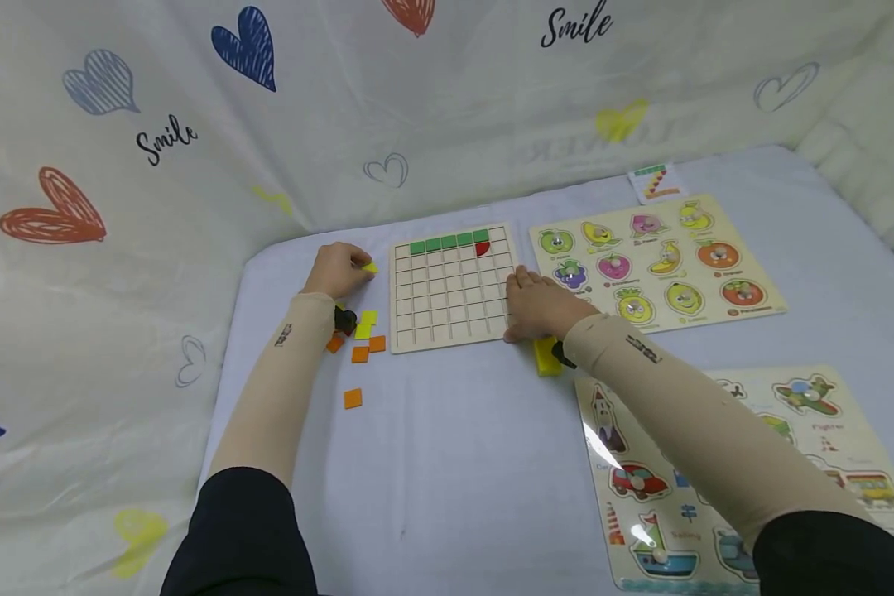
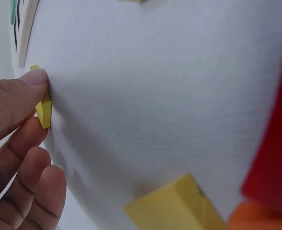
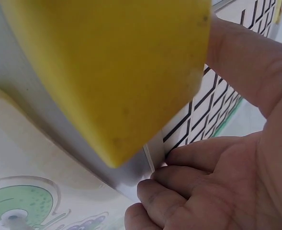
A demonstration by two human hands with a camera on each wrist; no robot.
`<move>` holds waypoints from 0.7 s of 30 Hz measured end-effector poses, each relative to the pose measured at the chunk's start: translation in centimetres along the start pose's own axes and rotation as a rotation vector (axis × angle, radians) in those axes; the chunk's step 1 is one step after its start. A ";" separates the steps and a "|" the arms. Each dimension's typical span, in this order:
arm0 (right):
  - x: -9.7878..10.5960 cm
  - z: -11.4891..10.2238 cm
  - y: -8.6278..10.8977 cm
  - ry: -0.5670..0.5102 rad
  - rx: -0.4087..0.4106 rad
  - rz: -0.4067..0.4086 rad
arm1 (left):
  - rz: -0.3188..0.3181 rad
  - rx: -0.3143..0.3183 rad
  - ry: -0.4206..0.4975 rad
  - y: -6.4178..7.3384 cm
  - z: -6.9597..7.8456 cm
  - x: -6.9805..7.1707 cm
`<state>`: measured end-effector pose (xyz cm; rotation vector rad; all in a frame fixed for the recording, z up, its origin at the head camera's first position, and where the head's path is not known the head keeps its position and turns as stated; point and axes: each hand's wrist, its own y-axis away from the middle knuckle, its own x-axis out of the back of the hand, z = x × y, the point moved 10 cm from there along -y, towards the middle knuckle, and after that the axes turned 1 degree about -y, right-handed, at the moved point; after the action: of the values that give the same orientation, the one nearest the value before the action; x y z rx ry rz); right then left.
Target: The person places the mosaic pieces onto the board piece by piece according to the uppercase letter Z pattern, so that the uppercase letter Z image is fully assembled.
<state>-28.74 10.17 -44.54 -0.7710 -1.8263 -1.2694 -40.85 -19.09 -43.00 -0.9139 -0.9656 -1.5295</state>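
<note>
My left hand (image 1: 336, 270) is beyond the left edge of a wooden grid board (image 1: 454, 306). Between its thumb and fingers it pinches a small yellow tile (image 2: 45, 112). On the board, a row of green square tiles (image 1: 449, 242) lies along the top, with one red rounded piece (image 1: 482, 248) below its right end. My right hand (image 1: 544, 305) rests against the board's right edge, its fingers touching the side. A yellow block (image 1: 547, 358) sits below the right wrist and fills much of the right wrist view.
Loose yellow tiles (image 1: 362, 331) and orange tiles (image 1: 353, 399) lie left of the board. A fruit puzzle (image 1: 745, 291) stands to its right, a pattern card (image 1: 656, 184) behind that. A vehicle puzzle (image 1: 723, 505) lies under the right forearm.
</note>
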 end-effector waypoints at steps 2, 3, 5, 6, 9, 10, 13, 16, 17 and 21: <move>0.0 0.0 0.0 0.000 -0.002 0.002 | -0.008 -0.011 -0.010 0.0 0.1 0.1; 0.0 0.0 0.1 -0.002 -0.004 0.001 | -0.012 -0.015 -0.015 0.0 0.2 0.1; 0.0 0.0 0.0 -0.008 -0.007 -0.002 | -0.020 -0.017 -0.025 -0.1 0.3 0.1; -0.1 0.0 0.0 -0.012 -0.008 -0.005 | -0.023 -0.014 -0.026 -0.1 0.3 0.0; -0.1 0.1 0.0 -0.020 -0.010 -0.008 | -0.027 -0.009 -0.011 -0.5 0.8 -0.2; -0.1 0.1 0.0 -0.021 -0.010 -0.007 | -0.026 -0.012 -0.002 -0.6 1.0 -0.3; 0.0 0.1 0.0 -0.020 -0.009 -0.004 | -0.026 -0.034 0.033 -1.1 2.2 -0.8; 0.0 0.0 0.1 -0.018 -0.011 -0.002 | -0.035 -0.082 0.050 -1.5 4.0 -1.4; -0.1 0.0 0.0 -0.016 -0.011 -0.001 | -0.041 -0.102 0.049 -1.6 4.8 -1.6; -0.1 0.0 0.0 -0.002 -0.009 0.007 | -0.057 -0.193 0.024 -1.9 8.3 -2.7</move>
<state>-28.66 10.19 -44.58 -0.7828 -1.8188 -1.2741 -41.83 -10.21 -42.57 -1.0079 -0.8433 -1.7007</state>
